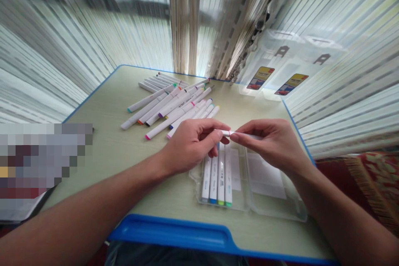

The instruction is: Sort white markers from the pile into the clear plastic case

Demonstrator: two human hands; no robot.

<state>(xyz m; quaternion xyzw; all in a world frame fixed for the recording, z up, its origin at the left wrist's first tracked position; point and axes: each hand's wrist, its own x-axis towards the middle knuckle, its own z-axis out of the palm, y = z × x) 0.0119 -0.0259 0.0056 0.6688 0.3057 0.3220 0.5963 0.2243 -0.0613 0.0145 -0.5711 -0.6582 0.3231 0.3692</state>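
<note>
Between my two hands lies a white marker (230,133) with a pinkish ring, held level above an open clear plastic case. My left hand (199,141) pinches its left part, and my right hand (269,139) grips the right part with thumb and fingers. Much of the marker is hidden by the fingers. Below, the case (240,205) lies open on the table; several white markers (217,178) with grey, blue, lime and green ends stand side by side in its left half. Beyond my left hand is a loose pile of white markers (174,106) with coloured ends.
The pale green table (102,158) has a blue edge and a blue front tray (174,235). Two clear cases (274,66) with labels stand upright at the back right. Striped curtains (140,29) hang behind. A pixelated area covers something at the left.
</note>
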